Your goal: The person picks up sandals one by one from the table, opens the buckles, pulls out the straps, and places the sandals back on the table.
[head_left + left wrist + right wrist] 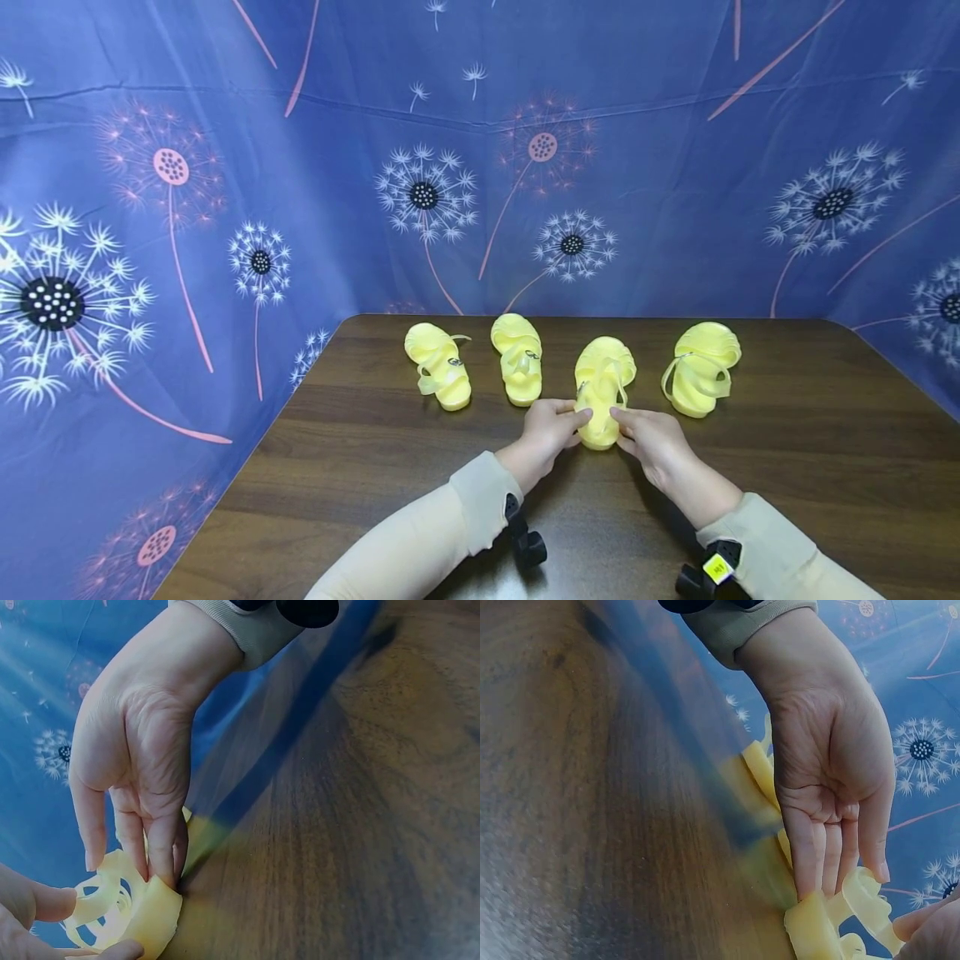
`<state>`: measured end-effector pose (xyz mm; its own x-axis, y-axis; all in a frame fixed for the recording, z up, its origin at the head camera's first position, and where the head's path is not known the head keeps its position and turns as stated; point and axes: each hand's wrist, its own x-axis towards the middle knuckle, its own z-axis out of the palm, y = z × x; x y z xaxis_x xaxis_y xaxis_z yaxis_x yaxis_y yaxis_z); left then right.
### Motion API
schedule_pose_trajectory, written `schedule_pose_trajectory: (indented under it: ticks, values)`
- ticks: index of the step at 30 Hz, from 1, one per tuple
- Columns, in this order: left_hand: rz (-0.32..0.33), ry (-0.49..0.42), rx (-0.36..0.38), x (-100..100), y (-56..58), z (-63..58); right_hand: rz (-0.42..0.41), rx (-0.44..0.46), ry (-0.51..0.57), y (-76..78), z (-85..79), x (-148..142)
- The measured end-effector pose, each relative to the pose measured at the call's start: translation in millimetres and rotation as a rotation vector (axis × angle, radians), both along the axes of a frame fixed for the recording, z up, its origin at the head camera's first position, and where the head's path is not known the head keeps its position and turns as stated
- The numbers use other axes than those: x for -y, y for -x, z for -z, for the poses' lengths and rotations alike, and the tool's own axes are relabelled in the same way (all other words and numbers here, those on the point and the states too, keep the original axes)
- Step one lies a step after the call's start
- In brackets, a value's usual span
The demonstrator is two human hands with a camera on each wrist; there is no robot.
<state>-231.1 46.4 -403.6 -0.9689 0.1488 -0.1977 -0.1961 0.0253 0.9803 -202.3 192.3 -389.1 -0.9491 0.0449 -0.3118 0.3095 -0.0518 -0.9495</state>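
Note:
A yellow jelly sandal point(600, 379) lies between both hands, its near end toward the person. My left hand point(551, 433) holds its left side, thumb on the upper and fingers along the edge. From the right, my right hand point(660, 446) pinches the opposite side in much the same way. The left wrist view shows the cut-out straps of this sandal point(154, 919) close to the fingers. In the right wrist view, the near end of the sandal point(814, 930) sits beneath the right fingertips, partly cut off by the frame.
Two more yellow sandals, one at far left point(442, 371) and one left of centre point(519, 362), lie on the brown wooden table point(337, 467). Another sandal point(697, 375) lies to the right, its strap looped outward. Behind the table hangs a blue dandelion-print cloth point(652, 167).

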Motion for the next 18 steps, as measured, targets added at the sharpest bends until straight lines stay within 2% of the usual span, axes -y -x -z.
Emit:
schedule_pose_trajectory:
  ticks: [11, 18]
  values:
    - [-0.009, 0.082, -0.004, -5, 5.5, -5.1, 0.034, 0.005, 0.000, 9.5, -0.9, -2]
    - [-0.018, 0.092, 0.005, -7, 9.2, -4.7, 0.030, 0.003, -0.022, 14.6, 0.9, -4]
